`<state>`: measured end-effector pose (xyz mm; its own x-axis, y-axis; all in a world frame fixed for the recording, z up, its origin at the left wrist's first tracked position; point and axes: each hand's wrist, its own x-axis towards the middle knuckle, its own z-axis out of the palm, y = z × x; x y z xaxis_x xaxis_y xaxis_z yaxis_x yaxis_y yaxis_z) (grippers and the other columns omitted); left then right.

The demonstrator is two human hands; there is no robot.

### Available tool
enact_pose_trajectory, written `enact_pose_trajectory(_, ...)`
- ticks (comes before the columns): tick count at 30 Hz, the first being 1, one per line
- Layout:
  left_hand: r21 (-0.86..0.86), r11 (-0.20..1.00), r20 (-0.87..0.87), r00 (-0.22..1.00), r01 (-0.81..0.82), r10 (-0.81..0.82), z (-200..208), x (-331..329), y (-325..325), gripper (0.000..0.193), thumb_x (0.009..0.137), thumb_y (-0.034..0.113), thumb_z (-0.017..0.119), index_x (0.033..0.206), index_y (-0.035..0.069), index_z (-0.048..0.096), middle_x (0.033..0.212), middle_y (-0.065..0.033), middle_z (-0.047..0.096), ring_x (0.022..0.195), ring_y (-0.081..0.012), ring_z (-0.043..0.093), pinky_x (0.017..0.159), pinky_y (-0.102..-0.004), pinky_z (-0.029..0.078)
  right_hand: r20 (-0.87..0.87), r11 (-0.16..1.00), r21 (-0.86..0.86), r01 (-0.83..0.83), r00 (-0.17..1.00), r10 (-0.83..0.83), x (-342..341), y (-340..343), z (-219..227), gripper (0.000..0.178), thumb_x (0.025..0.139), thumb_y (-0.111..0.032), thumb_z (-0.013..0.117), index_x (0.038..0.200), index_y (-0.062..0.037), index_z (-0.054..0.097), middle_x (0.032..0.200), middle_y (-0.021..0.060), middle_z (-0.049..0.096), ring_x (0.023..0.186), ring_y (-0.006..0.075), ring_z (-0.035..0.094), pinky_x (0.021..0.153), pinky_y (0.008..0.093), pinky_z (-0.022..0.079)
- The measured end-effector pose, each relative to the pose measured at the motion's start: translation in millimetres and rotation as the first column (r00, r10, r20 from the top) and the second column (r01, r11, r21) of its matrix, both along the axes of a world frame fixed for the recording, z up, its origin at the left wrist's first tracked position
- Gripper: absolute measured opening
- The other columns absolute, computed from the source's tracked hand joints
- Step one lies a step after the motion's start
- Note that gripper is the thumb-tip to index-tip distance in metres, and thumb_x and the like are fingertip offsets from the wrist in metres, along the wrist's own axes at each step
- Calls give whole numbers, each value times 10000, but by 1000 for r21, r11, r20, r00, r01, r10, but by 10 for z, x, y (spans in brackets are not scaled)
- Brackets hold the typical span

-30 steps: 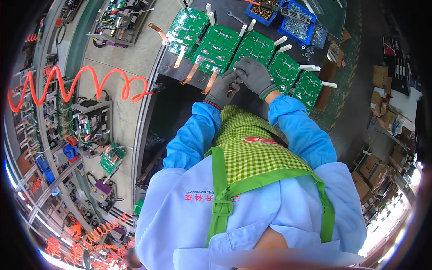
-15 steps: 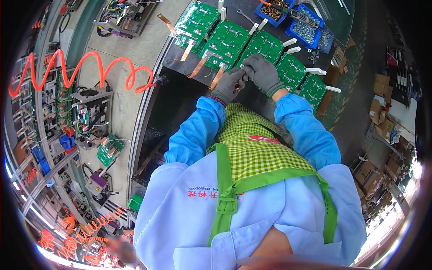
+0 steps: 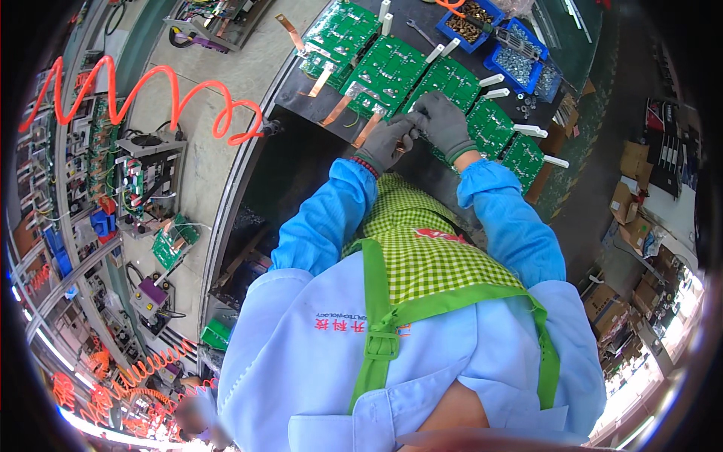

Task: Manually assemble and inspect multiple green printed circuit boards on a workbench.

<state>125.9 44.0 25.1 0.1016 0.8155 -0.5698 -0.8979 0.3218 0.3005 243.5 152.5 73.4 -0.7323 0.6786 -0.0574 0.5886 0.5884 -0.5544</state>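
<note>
Both hands wear grey gloves and meet at the near edge of a row of green circuit boards. My left hand [image 3: 385, 143] is closed in a pinch, its fingertips against those of my right hand [image 3: 446, 124]. My right hand is closed too, over the near part of the middle board [image 3: 446, 80]. Whatever small thing lies between the fingers is hidden. Left of the hands, copper strips [image 3: 368, 129] stick out from a board [image 3: 388, 69] toward me. White posts [image 3: 492, 80] stand out from the boards' far edges.
Beyond the boards lie a wrench [image 3: 419, 29], a blue bin [image 3: 468, 24] of brass-coloured parts and a blue bin [image 3: 518, 60] of silvery hardware with a tool across it. An orange coiled hose [image 3: 177, 98] hangs at left. Cardboard boxes [image 3: 602, 301] stand at right.
The view has shifted slightly, so the boards and bins sit a little further right and lower. Both hands stay together at the same board, with only slight finger movement.
</note>
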Motion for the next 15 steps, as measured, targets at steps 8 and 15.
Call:
enact_pose_trajectory(8, 89, 996, -44, 999, 4, 0, -165, -9, -18, 195, 890, 21, 484, 1073, -11, 543, 931, -59, 570, 787, -83, 548, 564, -140, 441, -36, 998, -21, -53, 998, 52, -14, -14, 6, 243, 803, -306, 633, 932, -100, 634, 954, 110, 589, 882, 303, 592, 758, 397, 495)
enact_pose_trajectory(15, 33, 999, -20, 1000, 1, 0, -14, -20, -18, 138, 909, 33, 484, 1033, -6, 529, 915, -66, 556, 764, -89, 551, 562, -147, 445, -129, 992, -22, -127, 984, 123, 46, 31, -39, 178, 826, -252, 599, 906, -94, 618, 921, 111, 584, 845, 308, 591, 739, 409, 493)
